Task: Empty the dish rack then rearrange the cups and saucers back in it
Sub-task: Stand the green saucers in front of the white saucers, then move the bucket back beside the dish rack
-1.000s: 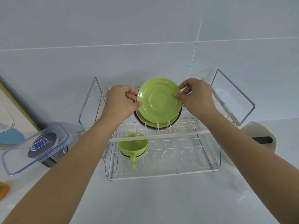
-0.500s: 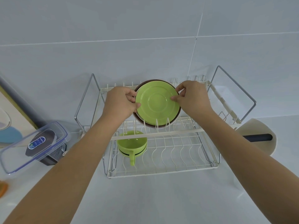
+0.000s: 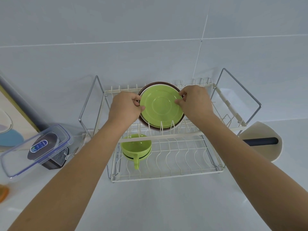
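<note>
Fingers half hidden behind green saucer

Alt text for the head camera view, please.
Both hands, left hand and right hand, hold a green saucer upright among other saucers in the top tier of a white dish rack; green cups sit below.

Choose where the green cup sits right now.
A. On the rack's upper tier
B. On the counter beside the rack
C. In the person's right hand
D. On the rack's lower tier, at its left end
D: the green cup rests at the left end of the dish rack's lower tier, while both hands hold the green saucer above.
</note>
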